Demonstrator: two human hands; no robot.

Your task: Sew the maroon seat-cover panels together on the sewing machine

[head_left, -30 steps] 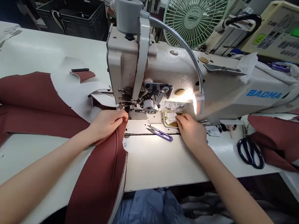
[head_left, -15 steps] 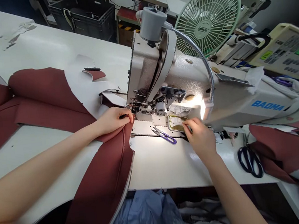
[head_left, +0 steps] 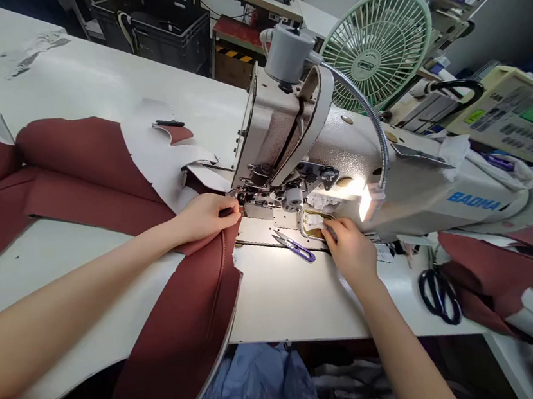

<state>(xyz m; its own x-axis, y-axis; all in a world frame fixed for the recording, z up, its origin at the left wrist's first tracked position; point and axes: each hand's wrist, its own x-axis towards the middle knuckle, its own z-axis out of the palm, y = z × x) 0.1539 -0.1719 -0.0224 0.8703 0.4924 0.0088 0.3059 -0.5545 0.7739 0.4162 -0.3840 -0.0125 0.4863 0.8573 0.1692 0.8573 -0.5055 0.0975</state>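
My left hand (head_left: pixel 207 216) is closed on the top edge of a dark red fabric piece (head_left: pixel 185 326), holding it at the needle of the white sewing machine (head_left: pixel 339 158). The fabric hangs off the table's front edge. My right hand (head_left: pixel 350 250) reaches into a small open tin (head_left: pixel 309 226) under the machine arm, its fingers pinched among small white slips there. What the fingers hold is too small to tell. Purple thread snips (head_left: pixel 294 246) lie on the machine bed between my hands.
More dark red pieces (head_left: pixel 64 179) with white backing lie on the white table (head_left: pixel 38 78) at the left. Black scissors (head_left: pixel 436 295) and a heap of red fabric (head_left: pixel 504 274) sit at the right. A green fan (head_left: pixel 377 50) and a control box (head_left: pixel 519 120) stand behind.
The view has shifted, so the machine sits further right and more angled. My right hand has stayed at the tin, fingers working inside it. My left hand keeps its grip at the needle.
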